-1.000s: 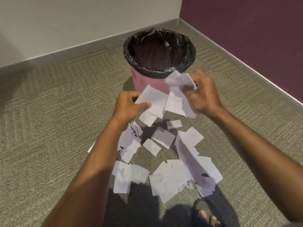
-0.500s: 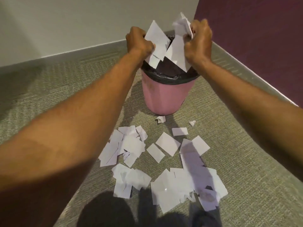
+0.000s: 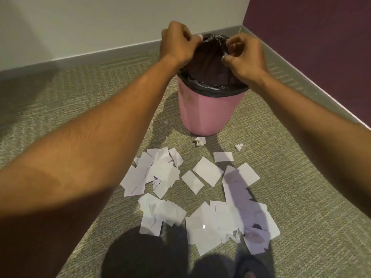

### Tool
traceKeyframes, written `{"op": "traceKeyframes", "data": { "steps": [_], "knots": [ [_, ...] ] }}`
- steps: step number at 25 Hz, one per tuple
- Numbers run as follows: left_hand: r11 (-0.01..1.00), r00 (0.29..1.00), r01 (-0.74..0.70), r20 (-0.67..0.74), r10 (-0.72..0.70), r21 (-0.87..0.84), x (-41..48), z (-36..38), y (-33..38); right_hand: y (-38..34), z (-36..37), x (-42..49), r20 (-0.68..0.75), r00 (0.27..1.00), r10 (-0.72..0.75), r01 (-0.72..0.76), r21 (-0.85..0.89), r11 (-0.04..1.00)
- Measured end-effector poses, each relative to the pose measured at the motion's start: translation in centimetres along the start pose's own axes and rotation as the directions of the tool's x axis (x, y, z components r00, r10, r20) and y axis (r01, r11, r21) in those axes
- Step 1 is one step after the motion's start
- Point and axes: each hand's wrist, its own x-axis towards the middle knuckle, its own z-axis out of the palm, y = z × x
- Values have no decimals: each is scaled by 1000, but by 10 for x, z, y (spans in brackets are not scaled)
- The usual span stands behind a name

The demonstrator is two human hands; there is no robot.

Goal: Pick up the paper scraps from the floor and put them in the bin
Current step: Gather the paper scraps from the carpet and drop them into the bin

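The fingers (image 3: pixel 230 49) of the right hand (image 3: pixel 244 57) are curling loosely inward with nothing visible between them, and the fingers (image 3: pixel 190 38) of the left hand (image 3: pixel 176 44) are bunching in the same slack way; no paper is showing in either hand, though whether a small bit is hiding inside the curl I cannot tell. Both hands are hovering right over the mouth of the bin (image 3: pixel 210 109), which is probably why they are sitting so close together: anything let go from there is dropping straight into the black liner (image 3: pixel 212 87) rather than onto the carpet. The pink bin is standing upright near the corner where the pale wall (image 3: pixel 100 23) is meeting the dark purple wall (image 3: pixel 311 37). The two bare forearms are stretching forward from the person, framing the mess below. The paper scraps (image 3: pixel 207 171) are lying on the floor (image 3: pixel 80 101) in front of the bin, many overlapping in loose heaps, with two small crumpled bits (image 3: pixel 199 141) sitting just beside the bin's base. Judging by how much is lying there, most of the job is waiting to be done, and the next reach is likely going down toward the nearest heap.
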Motion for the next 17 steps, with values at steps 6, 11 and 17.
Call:
{"op": "traceKeyframes", "data": {
  "steps": [6,11,17],
  "knots": [
    [977,954,205,-234,-188,51,-81,-30,-110,-10,25,-112,189,924,-333,310,139,940],
    [831,886,193,271,-376,523,-178,-44,-213,28,93,-179,837,542,-80,330,-125,936],
    [662,605,71,495,-623,746,-244,-39,-253,53,167,-200,929,352,112,534,-297,792]
  ]
}}
